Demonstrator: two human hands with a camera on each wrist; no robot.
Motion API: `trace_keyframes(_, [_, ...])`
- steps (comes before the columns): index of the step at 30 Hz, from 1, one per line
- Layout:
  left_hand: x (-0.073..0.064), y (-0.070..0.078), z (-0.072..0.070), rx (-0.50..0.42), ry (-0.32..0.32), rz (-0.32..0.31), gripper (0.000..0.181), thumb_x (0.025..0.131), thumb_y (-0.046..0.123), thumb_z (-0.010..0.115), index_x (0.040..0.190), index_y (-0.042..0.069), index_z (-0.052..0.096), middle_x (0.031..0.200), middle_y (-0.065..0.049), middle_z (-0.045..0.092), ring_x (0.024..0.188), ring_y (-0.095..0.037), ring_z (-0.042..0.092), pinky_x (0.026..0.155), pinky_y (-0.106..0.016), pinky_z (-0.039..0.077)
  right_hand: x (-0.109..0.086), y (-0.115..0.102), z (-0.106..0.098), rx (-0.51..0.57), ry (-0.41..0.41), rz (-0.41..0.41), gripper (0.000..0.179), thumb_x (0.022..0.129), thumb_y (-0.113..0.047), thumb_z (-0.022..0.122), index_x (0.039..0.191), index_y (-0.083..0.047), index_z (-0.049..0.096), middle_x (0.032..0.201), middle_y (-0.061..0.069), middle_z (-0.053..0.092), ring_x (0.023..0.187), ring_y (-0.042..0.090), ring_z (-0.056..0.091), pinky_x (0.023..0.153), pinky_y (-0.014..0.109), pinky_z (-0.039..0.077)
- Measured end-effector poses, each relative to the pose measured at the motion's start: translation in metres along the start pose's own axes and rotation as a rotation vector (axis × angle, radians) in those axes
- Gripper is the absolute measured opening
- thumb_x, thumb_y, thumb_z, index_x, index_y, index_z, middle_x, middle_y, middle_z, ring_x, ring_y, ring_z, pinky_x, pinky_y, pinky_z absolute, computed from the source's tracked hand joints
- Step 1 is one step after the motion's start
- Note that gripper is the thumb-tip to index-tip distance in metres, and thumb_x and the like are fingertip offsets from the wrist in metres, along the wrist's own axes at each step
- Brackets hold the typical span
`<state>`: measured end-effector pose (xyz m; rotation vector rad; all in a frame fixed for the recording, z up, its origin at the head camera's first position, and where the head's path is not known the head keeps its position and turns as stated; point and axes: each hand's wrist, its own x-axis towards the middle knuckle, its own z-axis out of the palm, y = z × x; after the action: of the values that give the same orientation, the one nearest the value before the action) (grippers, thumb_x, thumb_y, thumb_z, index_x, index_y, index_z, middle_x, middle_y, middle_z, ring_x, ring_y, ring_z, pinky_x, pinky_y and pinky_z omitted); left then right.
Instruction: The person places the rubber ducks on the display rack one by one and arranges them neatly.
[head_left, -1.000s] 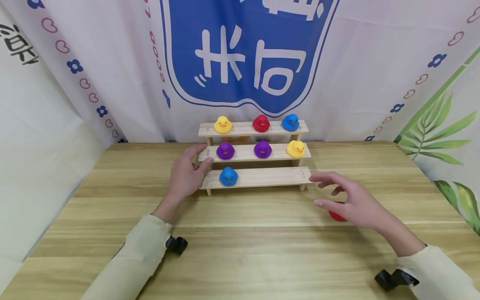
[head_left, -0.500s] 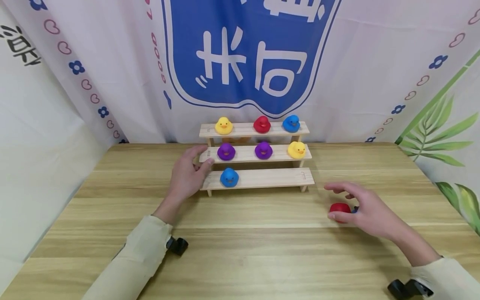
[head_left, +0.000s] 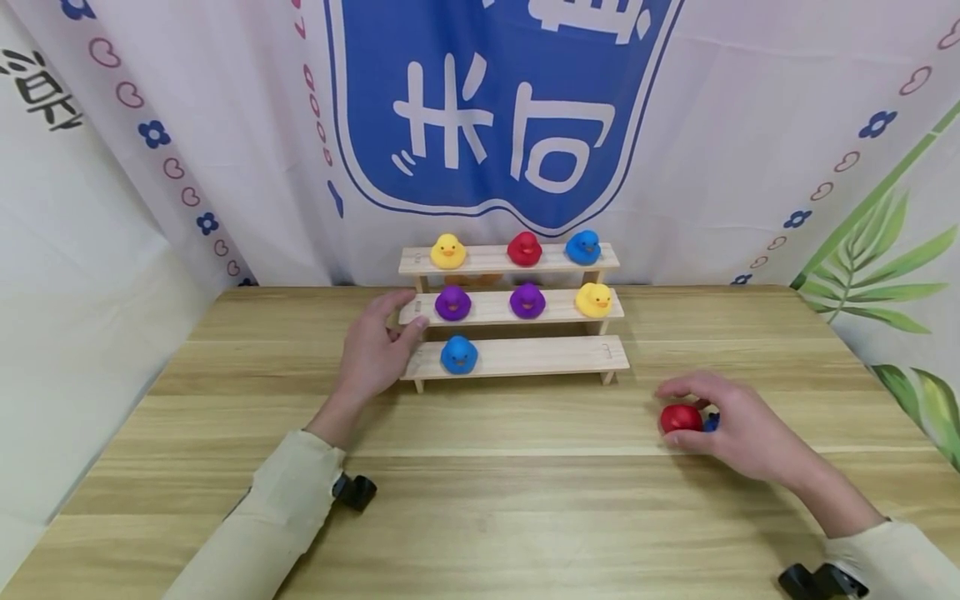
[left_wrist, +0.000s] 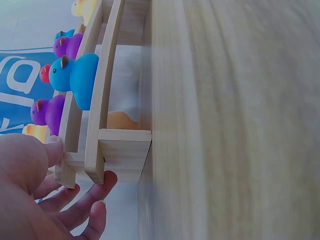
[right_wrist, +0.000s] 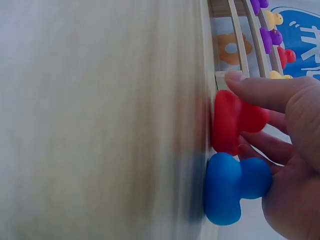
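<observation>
A three-tier wooden display stand [head_left: 540, 357] is at the back of the table. My left hand [head_left: 375, 346] holds its left end, thumb on the middle tier and fingers round the end. On the table to the right, my right hand [head_left: 738, 425] has thumb and fingers curved round a red rubber duck [head_left: 681, 418]. Close beside that one sits a blue rubber duck [right_wrist: 222, 189], mostly hidden by the hand in the head view. A single blue duck [head_left: 459, 355] stands toward the left of the bottom tier.
The top tier carries yellow [head_left: 448, 251], red [head_left: 524, 249] and blue [head_left: 583, 247] ducks. On the middle tier are two purple ducks [head_left: 453, 303] and a yellow one [head_left: 594, 300]. A printed curtain [head_left: 262, 167] hangs behind the wooden table [head_left: 480, 500].
My right hand has moved from the stand's right end down and right to the red duck, and its fingers have closed in round it. The left hand stays on the stand.
</observation>
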<state>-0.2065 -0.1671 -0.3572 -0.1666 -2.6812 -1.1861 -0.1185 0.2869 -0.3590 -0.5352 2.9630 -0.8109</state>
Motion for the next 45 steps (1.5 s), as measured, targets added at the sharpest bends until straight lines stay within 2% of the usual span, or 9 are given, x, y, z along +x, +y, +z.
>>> trace_keyframes(5, [0.0, 0.0, 0.0, -0.003, 0.001, 0.0, 0.052, 0.107, 0.03, 0.065, 0.154, 0.012, 0.055, 0.159, -0.013, 0.054, 0.079, -0.025, 0.062, 0.071, -0.033, 0.053, -0.001, 0.002, 0.001, -0.055, -0.005, 0.005, 0.046, 0.084, -0.032, 0.092, 0.125, -0.019, 0.076, 0.136, 0.01, 0.071, 0.125, 0.037, 0.065, 0.095, 0.044, 0.056])
trace_keyframes(11, [-0.001, 0.001, 0.0, 0.002, -0.001, -0.01, 0.052, 0.107, 0.031, 0.064, 0.155, 0.012, 0.054, 0.16, -0.013, 0.053, 0.082, -0.026, 0.063, 0.072, -0.033, 0.053, -0.001, 0.003, 0.001, -0.069, -0.001, 0.005, 0.049, 0.085, -0.038, 0.091, 0.127, -0.018, 0.076, 0.136, 0.01, 0.071, 0.125, 0.036, 0.065, 0.095, 0.044, 0.056])
trace_keyframes(16, [0.0, 0.001, 0.0, 0.006, -0.001, -0.007, 0.052, 0.108, 0.032, 0.064, 0.155, 0.012, 0.054, 0.161, -0.013, 0.052, 0.083, -0.026, 0.063, 0.074, -0.032, 0.054, 0.001, 0.004, 0.0, -0.071, -0.003, 0.022, 0.054, 0.085, -0.041, 0.09, 0.129, -0.015, 0.075, 0.135, 0.012, 0.071, 0.125, 0.037, 0.065, 0.096, 0.051, 0.056])
trace_keyframes(24, [0.0, 0.001, -0.001, 0.004, -0.006, -0.01, 0.052, 0.108, 0.031, 0.063, 0.155, 0.012, 0.054, 0.161, -0.013, 0.052, 0.083, -0.026, 0.063, 0.073, -0.032, 0.054, 0.001, 0.005, 0.0, -0.073, 0.013, -0.012, 0.043, 0.091, -0.03, 0.086, 0.128, -0.011, 0.076, 0.132, 0.014, 0.073, 0.125, 0.041, 0.067, 0.1, 0.061, 0.055])
trace_keyframes(28, [-0.001, 0.002, -0.001, 0.009, -0.007, -0.013, 0.052, 0.108, 0.031, 0.063, 0.155, 0.012, 0.054, 0.161, -0.013, 0.052, 0.085, -0.027, 0.064, 0.075, -0.032, 0.054, 0.001, 0.003, 0.0, -0.057, 0.012, -0.025, 0.04, 0.094, -0.03, 0.083, 0.128, -0.011, 0.076, 0.132, 0.013, 0.074, 0.126, 0.041, 0.067, 0.101, 0.064, 0.053])
trace_keyframes(32, [-0.001, 0.003, -0.002, 0.006, -0.011, -0.018, 0.052, 0.108, 0.032, 0.063, 0.156, 0.012, 0.053, 0.161, -0.013, 0.051, 0.088, -0.028, 0.064, 0.077, -0.033, 0.054, 0.002, 0.0, 0.0, -0.044, 0.014, -0.035, 0.038, 0.095, -0.03, 0.081, 0.129, -0.013, 0.076, 0.131, 0.013, 0.074, 0.121, 0.037, 0.069, 0.099, 0.061, 0.056])
trace_keyframes(38, [-0.001, 0.004, -0.002, 0.003, -0.011, -0.023, 0.052, 0.108, 0.032, 0.063, 0.155, 0.012, 0.054, 0.162, -0.013, 0.051, 0.089, -0.028, 0.065, 0.077, -0.033, 0.054, 0.007, -0.004, -0.002, -0.043, 0.042, -0.05, 0.034, 0.094, -0.025, 0.083, 0.127, -0.017, 0.075, 0.127, 0.011, 0.075, 0.108, 0.026, 0.072, 0.086, 0.041, 0.061])
trace_keyframes(45, [-0.002, 0.004, -0.002, 0.014, -0.011, -0.029, 0.052, 0.108, 0.033, 0.063, 0.155, 0.014, 0.054, 0.162, -0.012, 0.051, 0.088, -0.027, 0.064, 0.075, -0.032, 0.054, 0.015, -0.012, -0.001, -0.023, 0.079, -0.06, 0.037, 0.097, -0.028, 0.08, 0.131, -0.015, 0.073, 0.126, 0.008, 0.075, 0.108, 0.024, 0.071, 0.087, 0.041, 0.061])
